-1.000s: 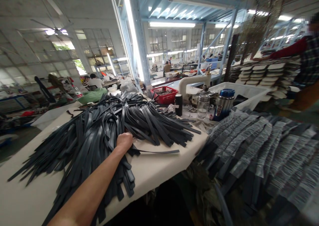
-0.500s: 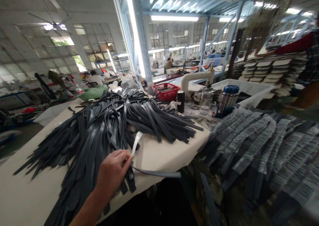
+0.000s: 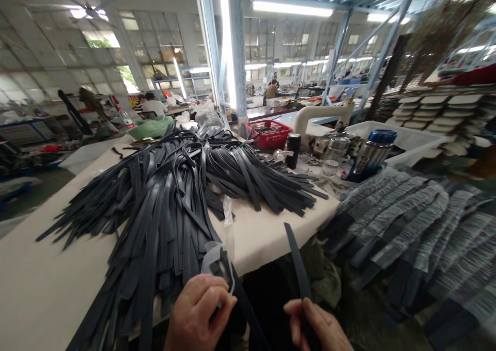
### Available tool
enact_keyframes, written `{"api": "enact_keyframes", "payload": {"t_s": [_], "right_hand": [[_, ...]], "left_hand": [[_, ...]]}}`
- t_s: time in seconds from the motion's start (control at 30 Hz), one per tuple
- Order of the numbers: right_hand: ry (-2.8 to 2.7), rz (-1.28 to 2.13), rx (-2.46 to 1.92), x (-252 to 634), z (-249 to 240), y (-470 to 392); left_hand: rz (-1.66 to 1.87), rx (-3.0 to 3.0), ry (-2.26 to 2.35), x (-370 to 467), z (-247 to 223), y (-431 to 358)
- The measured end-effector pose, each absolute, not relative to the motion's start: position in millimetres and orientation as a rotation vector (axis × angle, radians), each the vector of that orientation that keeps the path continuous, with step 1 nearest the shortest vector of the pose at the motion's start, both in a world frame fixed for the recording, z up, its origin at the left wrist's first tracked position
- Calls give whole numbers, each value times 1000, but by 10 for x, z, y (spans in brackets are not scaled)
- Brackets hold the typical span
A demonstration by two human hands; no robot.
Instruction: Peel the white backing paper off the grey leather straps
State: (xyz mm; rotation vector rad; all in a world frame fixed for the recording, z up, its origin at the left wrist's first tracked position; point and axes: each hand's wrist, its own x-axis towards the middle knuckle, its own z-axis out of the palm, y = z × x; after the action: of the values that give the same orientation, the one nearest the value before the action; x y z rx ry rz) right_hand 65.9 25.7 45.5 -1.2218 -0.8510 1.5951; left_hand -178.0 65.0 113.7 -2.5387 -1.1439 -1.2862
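Low in the view, my left hand (image 3: 201, 309) is closed in a pinch on a thin strip of white, partly see-through film (image 3: 211, 257). Just right of those fingers runs a dark strap (image 3: 245, 303), slanting down past the table's edge; whether the hand touches it I cannot tell. My right hand (image 3: 318, 324) grips a dark grey flat strip (image 3: 296, 258) between thumb and fingers, its free end pointing up. Beyond the left hand a large heap of dark grey straps (image 3: 163, 227) spreads over the table.
The cream-covered table (image 3: 256, 237) has another piece of clear film (image 3: 228, 210) on it. Behind are a red basket (image 3: 269, 136), a black cylinder (image 3: 293, 150), a glass jar (image 3: 335, 155) and a blue flask (image 3: 372, 156). Film-wrapped straps (image 3: 414, 217) hang at right.
My left hand has come nearer to my body and slightly right, still pinching white film. My right hand has entered the view with a dark strip. The camera view has shifted a little.
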Motion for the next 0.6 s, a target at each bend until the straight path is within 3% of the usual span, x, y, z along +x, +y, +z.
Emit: {"api": "enact_keyframes", "payload": {"t_s": [0.23, 0.4, 0.6], "right_hand": [[-1085, 1746, -1012, 215, 652, 563], [-783, 1884, -827, 306, 669, 602], [-930, 1423, -1125, 697, 878, 527]], "left_hand": [[-1313, -2870, -981, -1535, 871, 478], [-1446, -3078, -1599, -1450, 689, 327], [-1570, -3367, -2278, -1165, 752, 350]]}}
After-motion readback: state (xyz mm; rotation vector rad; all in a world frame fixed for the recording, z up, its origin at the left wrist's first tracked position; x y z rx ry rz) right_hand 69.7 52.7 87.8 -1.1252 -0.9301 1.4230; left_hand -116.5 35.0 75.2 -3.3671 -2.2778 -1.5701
